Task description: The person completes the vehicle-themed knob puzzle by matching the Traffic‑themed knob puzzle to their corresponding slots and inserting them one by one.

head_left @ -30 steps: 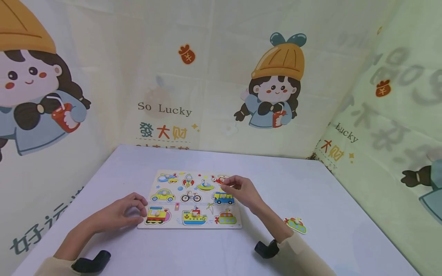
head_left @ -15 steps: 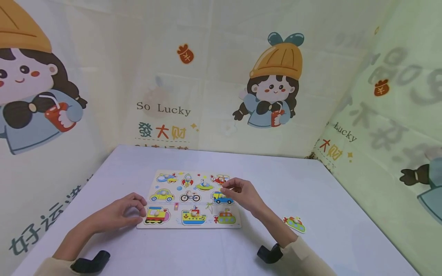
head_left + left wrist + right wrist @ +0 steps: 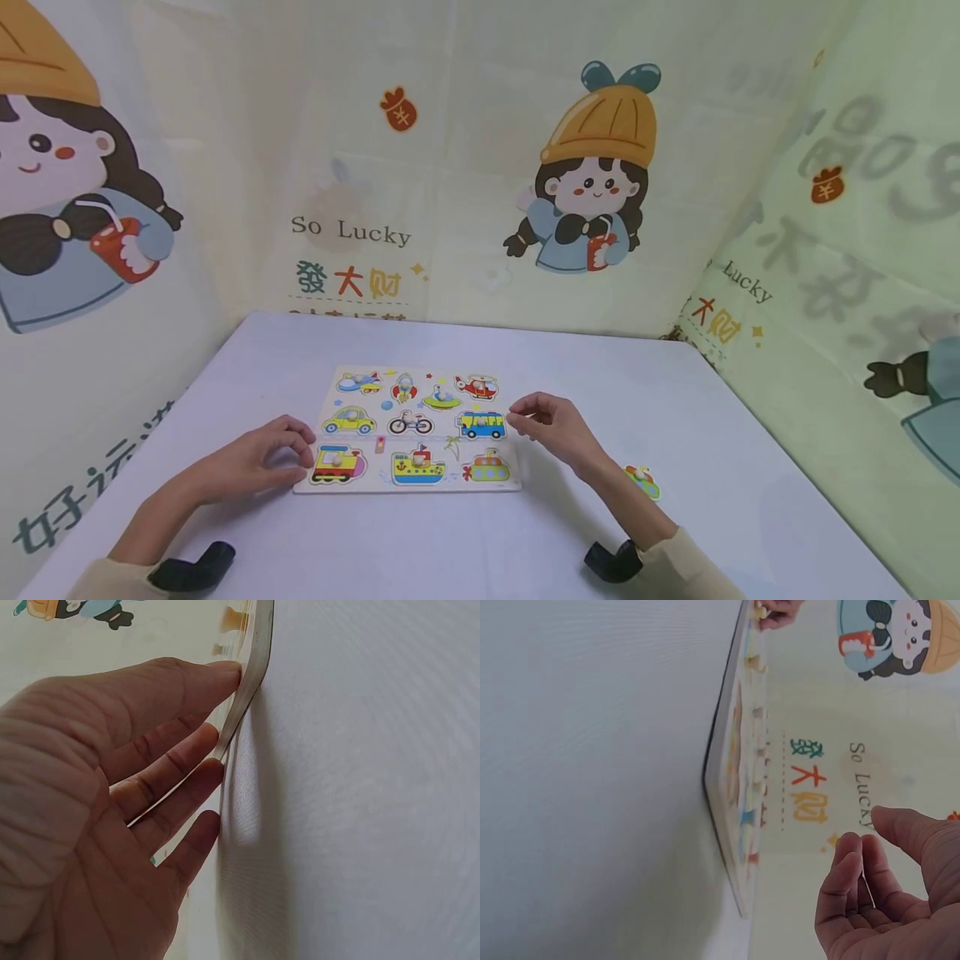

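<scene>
A wooden peg puzzle board [image 3: 378,473] lies flat on the table, with vehicle pieces in its recesses and a submarine picture [image 3: 489,467] at lower right. At the board's left side, my left hand [image 3: 258,460] has its thumb and fingertips against the edge, fingers gently bent; the left wrist view shows the fingertips [image 3: 212,823] along that edge. My right hand [image 3: 557,427] hovers just off the board's right edge beside the bus piece [image 3: 482,425], fingers loosely curled with nothing between them. A loose submarine piece [image 3: 647,485] lies to the right, partly hidden behind the right forearm.
The white table [image 3: 420,550] meets a printed cloth backdrop [image 3: 465,167] behind and on both sides. Black camera mounts [image 3: 613,562] sit at both wrists, close over the tabletop.
My right hand has moved from above the helicopter and bus pieces to the right, off the board, uncovering both. The bus piece now shows fully. The left hand stays at the board's edge.
</scene>
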Available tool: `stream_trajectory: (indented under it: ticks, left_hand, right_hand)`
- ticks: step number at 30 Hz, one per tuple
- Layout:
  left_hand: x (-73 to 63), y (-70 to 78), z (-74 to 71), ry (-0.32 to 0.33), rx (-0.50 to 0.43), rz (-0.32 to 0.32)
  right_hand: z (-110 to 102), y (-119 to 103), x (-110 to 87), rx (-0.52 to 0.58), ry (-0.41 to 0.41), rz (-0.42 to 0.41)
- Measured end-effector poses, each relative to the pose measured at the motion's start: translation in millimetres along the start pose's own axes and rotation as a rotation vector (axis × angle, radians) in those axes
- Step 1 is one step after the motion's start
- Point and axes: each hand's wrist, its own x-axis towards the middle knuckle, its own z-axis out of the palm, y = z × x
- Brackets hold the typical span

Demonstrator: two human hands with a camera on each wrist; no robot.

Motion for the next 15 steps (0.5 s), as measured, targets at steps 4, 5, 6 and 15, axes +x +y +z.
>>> stream_trajectory:
  ticks: [4,5,6,15]
  left_hand:
    - [0.1,0.9,0.2,-0.001,-0.012,-0.010]
    - [0.2,1.1,0.2,-0.001,-0.014,-0.014]
    - [0.3,1.4,0.2,-0.001,-0.014,-0.018]
    - [1.1,2.1,-1.0,-0.002,-0.013,-0.021]
  right_hand:
    - [-6,6,-6.6,-0.024,0.016,0.027]
    - [-8,8,-8.2,-0.025,0.019,0.032]
    - [-9,9,-10.0,-0.025,0.022,0.039]
    - [-24,19,-23.3,-0.013,0.053,0.067]
